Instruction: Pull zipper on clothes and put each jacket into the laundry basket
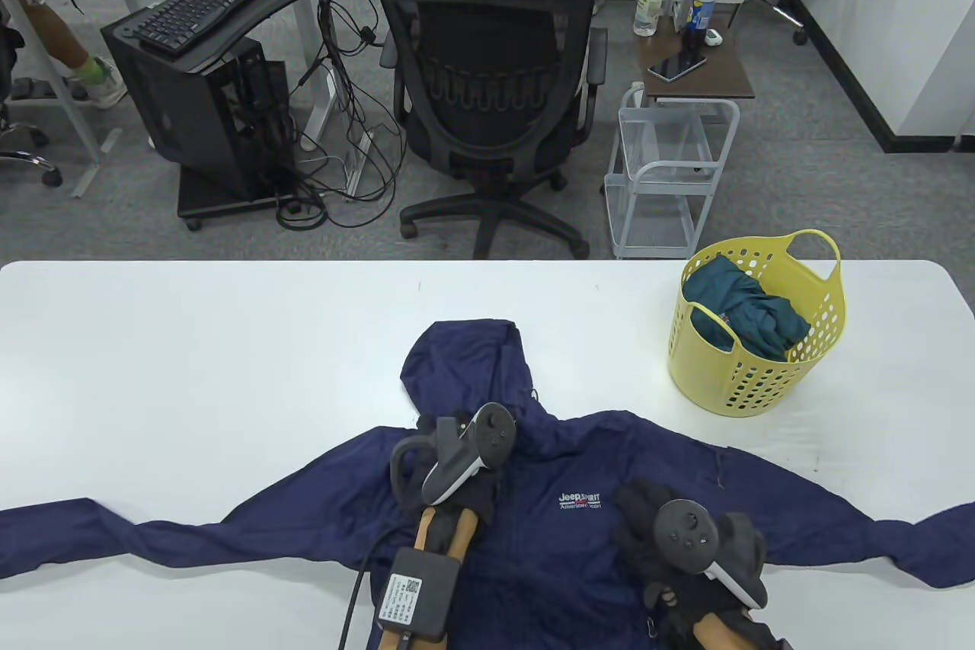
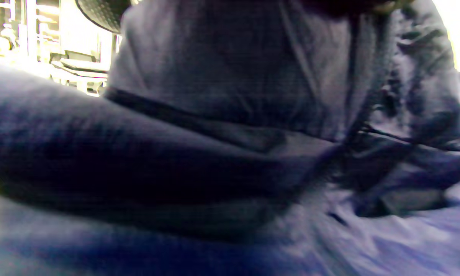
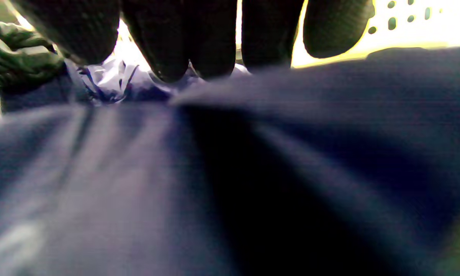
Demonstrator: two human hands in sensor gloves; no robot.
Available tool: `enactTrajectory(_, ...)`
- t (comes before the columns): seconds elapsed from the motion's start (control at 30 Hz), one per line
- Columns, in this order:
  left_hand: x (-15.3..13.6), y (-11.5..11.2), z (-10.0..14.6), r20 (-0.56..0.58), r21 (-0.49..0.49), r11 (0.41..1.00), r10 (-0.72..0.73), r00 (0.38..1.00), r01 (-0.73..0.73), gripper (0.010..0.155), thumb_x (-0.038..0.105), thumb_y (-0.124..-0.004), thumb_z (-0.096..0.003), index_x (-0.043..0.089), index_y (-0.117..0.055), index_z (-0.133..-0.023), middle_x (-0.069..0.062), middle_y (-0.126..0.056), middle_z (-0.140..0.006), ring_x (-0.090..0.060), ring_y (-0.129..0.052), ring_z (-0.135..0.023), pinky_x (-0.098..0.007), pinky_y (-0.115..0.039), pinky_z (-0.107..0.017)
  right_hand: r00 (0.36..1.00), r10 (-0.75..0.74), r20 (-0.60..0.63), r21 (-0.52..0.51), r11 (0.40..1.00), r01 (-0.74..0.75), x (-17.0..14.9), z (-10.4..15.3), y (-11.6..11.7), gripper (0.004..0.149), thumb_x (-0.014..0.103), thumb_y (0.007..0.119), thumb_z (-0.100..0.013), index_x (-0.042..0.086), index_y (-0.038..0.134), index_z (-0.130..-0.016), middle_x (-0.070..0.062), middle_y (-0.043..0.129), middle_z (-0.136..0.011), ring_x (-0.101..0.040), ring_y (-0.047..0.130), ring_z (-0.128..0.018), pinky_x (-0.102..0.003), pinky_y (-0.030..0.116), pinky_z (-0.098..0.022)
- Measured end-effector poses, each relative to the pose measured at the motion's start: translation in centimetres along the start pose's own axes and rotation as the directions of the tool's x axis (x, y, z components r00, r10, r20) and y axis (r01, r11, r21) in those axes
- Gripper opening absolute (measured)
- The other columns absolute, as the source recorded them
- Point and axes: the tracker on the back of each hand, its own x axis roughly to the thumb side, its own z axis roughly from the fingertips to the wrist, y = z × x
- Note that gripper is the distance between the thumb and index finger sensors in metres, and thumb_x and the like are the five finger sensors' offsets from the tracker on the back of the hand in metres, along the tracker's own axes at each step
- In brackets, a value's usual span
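Note:
A navy hooded jacket (image 1: 533,551) lies face up on the white table (image 1: 190,376), hood pointing away and both sleeves spread out; its front looks zipped. My left hand (image 1: 432,427) is at the collar, fingers curled into the fabric where the zipper ends; the tracker hides the pull. The left wrist view shows only navy folds (image 2: 214,96). My right hand (image 1: 636,509) lies flat on the jacket's chest beside the logo, its straight fingers (image 3: 176,46) touching the cloth (image 3: 138,172). A yellow laundry basket (image 1: 746,383) at the right holds a teal jacket (image 1: 750,311).
The basket wall (image 3: 413,23) shows bright behind my right fingers. Beyond the table's far edge stand a black office chair (image 1: 487,71), a white wire cart (image 1: 663,170) and a small side table with bottles (image 1: 701,63). A cable (image 1: 354,597) trails from my left wrist.

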Motion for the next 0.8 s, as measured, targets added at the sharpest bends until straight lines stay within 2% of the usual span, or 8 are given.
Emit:
enactTrajectory(0.13,-0.1,-0.8,1.9,0.028,-0.010,0.994,0.113,0.993,-0.113,0.047,0.052,-0.065,-0.0352,0.048,-0.078,-0.080,0.017,-0.098,-0.078,-0.025,-0.075,-0.098,-0.066,-0.055,-0.068,1.000,-0.001,0.018,-0.001,1.000,0.001,0.5,0.0,0.1,0.057,0.051,0.076,-0.047,0.030,0.074,-0.100,-0.001,0.071,-0.112,-0.041,0.070,-0.098,-0.061,0.061,-0.067)
enactTrajectory(0.3,-0.3,-1.8,3.5,0.088,0.014,0.986,0.164,0.982,-0.166,0.046,0.054,-0.067,-0.0352,0.048,-0.081,-0.079,0.017,-0.099,-0.078,-0.024,-0.076,-0.098,-0.066,-0.056,-0.067,0.997,-0.063,0.039,-0.050,0.997,0.064,0.9,0.0,-0.6,0.057,0.052,0.076,-0.048,0.031,0.072,-0.101,0.001,0.070,-0.113,-0.041,0.066,-0.101,-0.063,0.059,-0.069)
enactTrajectory(0.43,0.1,-1.8,3.9,0.123,0.032,0.989,0.139,0.983,-0.144,0.046,0.055,-0.068,-0.0353,0.048,-0.082,-0.079,0.018,-0.099,-0.078,-0.024,-0.076,-0.098,-0.066,-0.056,-0.067,0.972,-0.224,0.066,-0.107,0.967,0.230,2.3,-1.2,-2.2,0.057,0.052,0.075,-0.049,0.031,0.071,-0.101,0.001,0.071,-0.113,-0.041,0.067,-0.101,-0.063,0.060,-0.068)
enactTrajectory(0.57,0.9,-2.1,4.2,0.151,0.040,0.995,0.088,0.985,-0.095,0.046,0.055,-0.068,-0.0351,0.049,-0.082,-0.078,0.018,-0.099,-0.078,-0.024,-0.076,-0.098,-0.066,-0.056,-0.067,0.925,-0.380,0.013,0.000,0.925,0.380,3.8,-3.7,-2.0,0.065,0.059,0.070,-0.049,0.030,0.063,-0.106,-0.002,0.061,-0.117,-0.044,0.055,-0.104,-0.066,0.053,-0.069)
enactTrajectory(0.67,1.5,-2.1,4.6,0.180,0.056,0.997,0.046,0.983,-0.057,0.046,0.055,-0.068,-0.0349,0.049,-0.082,-0.078,0.018,-0.099,-0.078,-0.024,-0.076,-0.098,-0.066,-0.056,-0.067,0.902,-0.428,-0.062,0.216,0.876,0.430,4.9,-5.9,0.0,0.078,0.067,0.064,-0.047,0.028,0.047,-0.112,-0.005,0.041,-0.122,-0.046,0.033,-0.107,-0.068,0.040,-0.071)
enactTrajectory(0.73,1.7,-1.9,4.8,0.195,0.063,0.997,0.031,0.980,-0.044,0.046,0.055,-0.068,-0.0348,0.049,-0.082,-0.078,0.018,-0.099,-0.078,-0.025,-0.076,-0.098,-0.066,-0.056,-0.067,0.871,-0.487,-0.057,0.274,0.832,0.483,5.3,-6.5,1.1,0.070,0.061,0.067,-0.048,0.031,0.053,-0.110,-0.003,0.045,-0.121,-0.045,0.033,-0.107,-0.068,0.039,-0.071)
enactTrajectory(0.77,1.7,-1.9,4.9,0.201,0.066,0.997,0.030,0.979,-0.044,0.046,0.054,-0.069,-0.0348,0.048,-0.082,-0.078,0.017,-0.100,-0.077,-0.024,-0.076,-0.098,-0.066,-0.056,-0.067,0.852,-0.522,-0.048,0.265,0.815,0.515,5.5,-6.6,1.7,0.062,0.055,0.069,-0.049,0.034,0.063,-0.106,-0.002,0.053,-0.119,-0.044,0.037,-0.107,-0.068,0.040,-0.071)
enactTrajectory(0.8,1.7,-2.0,4.9,0.199,0.063,0.997,0.028,0.980,-0.041,0.046,0.054,-0.069,-0.0347,0.047,-0.083,-0.078,0.017,-0.100,-0.077,-0.025,-0.076,-0.098,-0.066,-0.056,-0.067,0.849,-0.526,-0.045,0.252,0.817,0.519,5.4,-6.5,1.8,0.060,0.054,0.070,-0.049,0.035,0.064,-0.106,0.000,0.058,-0.117,-0.043,0.041,-0.106,-0.067,0.043,-0.071)
